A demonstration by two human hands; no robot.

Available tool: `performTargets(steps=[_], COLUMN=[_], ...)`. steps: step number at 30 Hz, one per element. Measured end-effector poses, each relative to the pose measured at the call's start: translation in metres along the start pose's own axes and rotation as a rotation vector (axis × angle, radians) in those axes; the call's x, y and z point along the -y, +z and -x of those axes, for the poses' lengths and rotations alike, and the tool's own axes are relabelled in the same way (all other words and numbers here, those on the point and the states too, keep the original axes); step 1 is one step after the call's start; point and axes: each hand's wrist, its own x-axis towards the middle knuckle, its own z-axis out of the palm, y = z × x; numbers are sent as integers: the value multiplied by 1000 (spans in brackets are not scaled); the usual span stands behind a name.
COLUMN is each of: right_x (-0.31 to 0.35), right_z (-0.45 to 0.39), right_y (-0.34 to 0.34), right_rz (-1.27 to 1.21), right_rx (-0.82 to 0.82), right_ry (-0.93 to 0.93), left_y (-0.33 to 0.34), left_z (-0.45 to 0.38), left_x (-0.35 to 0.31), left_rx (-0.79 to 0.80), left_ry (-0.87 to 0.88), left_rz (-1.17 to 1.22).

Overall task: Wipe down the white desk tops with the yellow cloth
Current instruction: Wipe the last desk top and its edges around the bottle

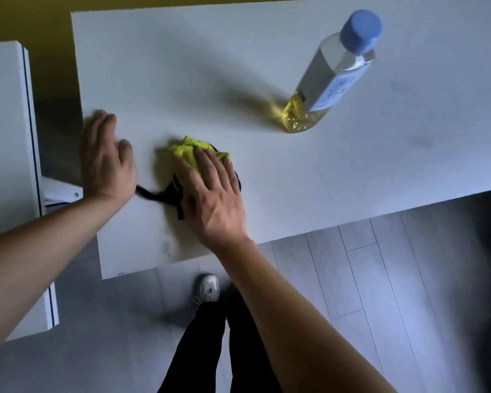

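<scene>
Two bare forearms reach in from the near side, over a grey plank floor where one pale shoe stands just short of the desk's near edge. On the white desk top the right hand lies flat, fingers spread wide, pressing the yellow cloth down rather than pinching it; nothing is clasped in that hand. Bunched into a small wad, the cloth sits close to the near left corner of the desk top, with its bright yellow-green folds poking out past the fingertips and dark trim or straps trailing from under the palm toward the left. Beside it the left hand rests open and flat at the left edge, holding nothing, seemingly steadying the desk or the person's lean.

My reading is that the wiping stroke itself is in hand, working the near left part of the surface. Faint smudges show near the near edge below the cloth and out toward the right side, so much of the top likely remains to be covered. Next the hand would need to sweep the wad rightward and toward the far edge under even pressure, and the bottle with the blue cap, standing in the far right area with a little yellow liquid at its base, would have to be skirted or lifted. A second white desk stands apart to the left, across a narrow gap
</scene>
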Motion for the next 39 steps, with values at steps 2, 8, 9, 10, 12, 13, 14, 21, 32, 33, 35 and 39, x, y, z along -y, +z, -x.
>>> performTargets(steps=[2,8,9,10,12,13,14,21,32,33,35,39], right_x=[-13,-51,-57,-63,-72,-76,-79,-82,-87,-86,-84,-81], right_z=[17,49,54,58,67,71,73,76,77,76,75,74], right_y=[-10,-38,-42,-46,-52,-53,-54,-55,-56,-55,-54,-52], right_rz=[12,0,-5,-9,-10,-13,-20,-37,-31,-24,-17,-2], right_rx=[-10,-29,-40,-49,-60,-65,-68,-33,-95,-98,-94,-80], right_ry=[29,93,98,102,106,108,109,103,88,87,87,100], left_y=[-5,20,27,33,45,51,56,67,16,9,-2,-16], left_z=[1,11,12,13,10,7,2,-19,-10,-10,-12,-22], left_x=[-16,-138,-164,-190,-235,-252,-266,-287,-179,-169,-150,-119], left_rx=[35,151,190,229,273,281,284,165,-72,-95,-133,-168], left_ry=[-43,139,158,164,130,89,48,-25,-204,-219,-261,-340], left_rz=[23,182,227,271,371,417,451,465,427,419,406,429])
